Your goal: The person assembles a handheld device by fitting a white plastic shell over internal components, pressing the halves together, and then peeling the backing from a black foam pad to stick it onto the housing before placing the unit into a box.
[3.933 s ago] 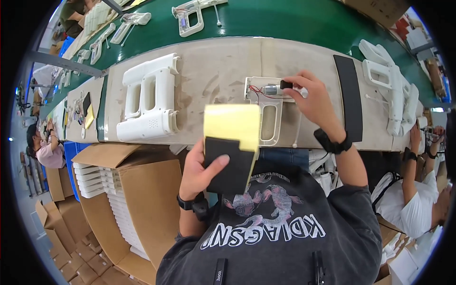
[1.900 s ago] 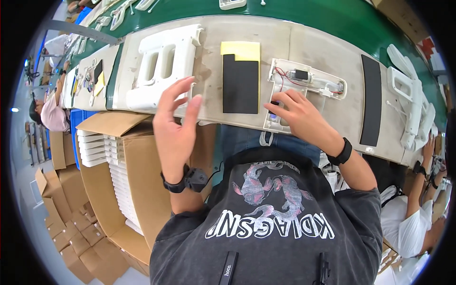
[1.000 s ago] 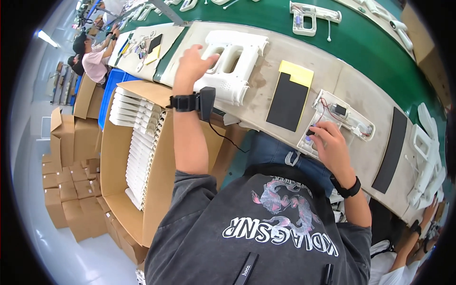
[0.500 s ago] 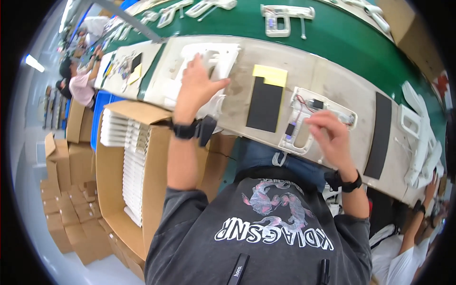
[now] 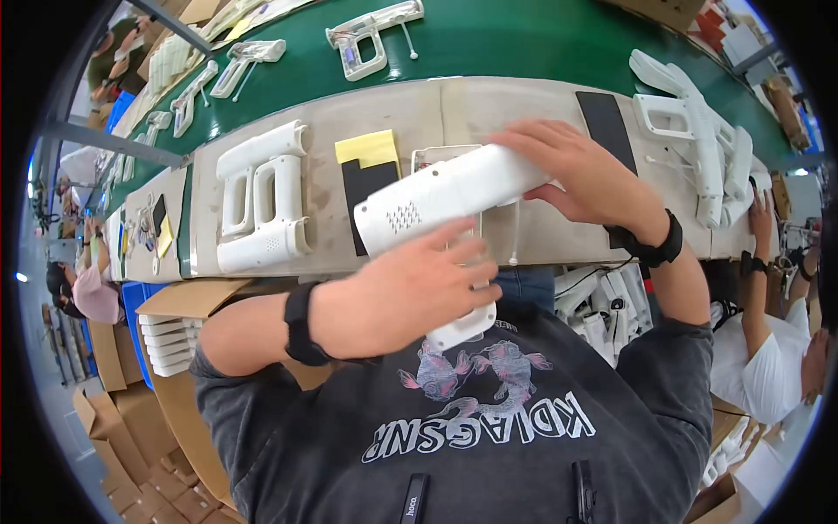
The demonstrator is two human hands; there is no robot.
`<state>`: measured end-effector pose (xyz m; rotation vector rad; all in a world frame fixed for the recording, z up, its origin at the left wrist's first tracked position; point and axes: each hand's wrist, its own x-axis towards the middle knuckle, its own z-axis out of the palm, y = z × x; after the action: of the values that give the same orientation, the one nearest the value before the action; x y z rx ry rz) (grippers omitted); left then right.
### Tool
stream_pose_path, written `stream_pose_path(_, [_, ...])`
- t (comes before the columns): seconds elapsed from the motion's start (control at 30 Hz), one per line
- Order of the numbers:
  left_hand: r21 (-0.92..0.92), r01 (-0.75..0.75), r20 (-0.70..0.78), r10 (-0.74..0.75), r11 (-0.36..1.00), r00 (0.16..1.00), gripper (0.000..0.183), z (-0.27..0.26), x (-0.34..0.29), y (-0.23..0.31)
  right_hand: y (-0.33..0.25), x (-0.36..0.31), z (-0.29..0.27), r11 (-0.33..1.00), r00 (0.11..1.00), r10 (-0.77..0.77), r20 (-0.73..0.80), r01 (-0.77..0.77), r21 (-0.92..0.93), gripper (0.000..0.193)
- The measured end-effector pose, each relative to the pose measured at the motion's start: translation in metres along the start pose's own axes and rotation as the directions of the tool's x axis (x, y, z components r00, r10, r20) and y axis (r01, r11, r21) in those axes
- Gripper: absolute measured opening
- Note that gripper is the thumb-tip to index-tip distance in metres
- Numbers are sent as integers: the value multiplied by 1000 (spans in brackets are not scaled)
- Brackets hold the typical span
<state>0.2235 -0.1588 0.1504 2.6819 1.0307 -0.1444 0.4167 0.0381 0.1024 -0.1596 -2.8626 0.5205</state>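
Observation:
A white plastic gun-shaped housing point(image 5: 436, 199), with a grille of small holes and screw holes, lies tilted between my hands, its looped handle pointing toward me. My right hand point(image 5: 580, 170) grips its right end, thumb below and fingers on top. My left hand point(image 5: 415, 284) lies across the handle, fingers curled over it and spaced apart; its thumb side is partly hidden. Under the housing, the rim of an open white housing half point(image 5: 447, 155) shows on the table; the held piece covers most of it. A thin white rod point(image 5: 514, 234) hangs near the table's front edge.
Two white housing halves point(image 5: 262, 196) lie at left. A black pad with a yellow sheet point(image 5: 367, 148) is behind my left hand, a black strip point(image 5: 608, 131) at right. More housings point(image 5: 698, 131) pile up far right, near a co-worker's hand. An open carton point(image 5: 188, 301) stands lower left.
My left hand has come from the white housings at left to the middle. A housing now covers the open half with wires, and both my hands are on it. The view has turned left to right.

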Motion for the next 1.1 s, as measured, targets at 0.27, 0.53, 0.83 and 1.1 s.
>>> stream_pose_path(0.27, [-528,199,-402,-449,826,798,78,20,-20,-86,30,-27,34,939,934,280,-223,-218,266,73])
stream_pose_path(0.53, [-714,270,-387,-686,646,617,64,98,15,-116,54,-32,55,945,951,285,-120,-258,199,70])
stream_pose_path(0.83, [-736,268,-370,-700,622,611,61,114,23,-118,64,-36,73,947,952,295,-82,-281,155,72])
stream_pose_path(1.1, [-721,326,-349,-727,612,591,61,110,24,-113,64,-34,67,937,948,312,-61,-297,183,74])
